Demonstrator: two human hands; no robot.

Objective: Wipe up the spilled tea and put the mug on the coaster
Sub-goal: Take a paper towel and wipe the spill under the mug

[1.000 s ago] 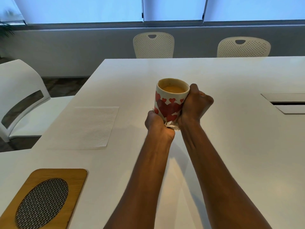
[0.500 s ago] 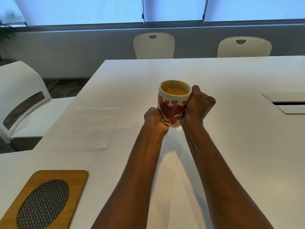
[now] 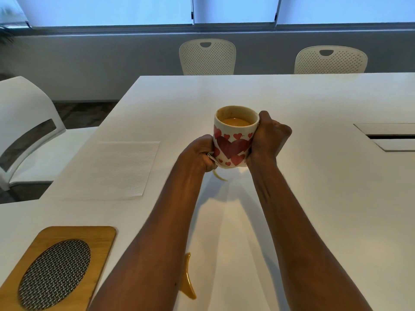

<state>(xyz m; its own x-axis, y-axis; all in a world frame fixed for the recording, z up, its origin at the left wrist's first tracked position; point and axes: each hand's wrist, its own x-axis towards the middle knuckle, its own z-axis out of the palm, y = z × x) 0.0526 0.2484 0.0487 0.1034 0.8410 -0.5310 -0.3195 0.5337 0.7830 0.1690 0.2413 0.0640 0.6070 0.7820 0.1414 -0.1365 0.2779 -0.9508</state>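
In the head view, the right hand (image 3: 268, 140) is wrapped around the heart-printed mug (image 3: 234, 140) of tea, held above the middle of the tabletop (image 3: 314, 198), while the left hand (image 3: 198, 153) presses a crumpled tissue (image 3: 211, 157) against the mug's lower side, fingers closed on it. Amber spilled tea (image 3: 187, 279) streaks the tabletop near its front edge, the wooden coaster (image 3: 60, 265) sits at the front-left corner, and a flat napkin (image 3: 116, 170) lies along the left edge.

An office meeting room: a long white desk (image 3: 292, 104) with a recessed cable hatch (image 3: 390, 137), perforated cream plastic chairs (image 3: 207, 57), blinded windows (image 3: 112, 10).
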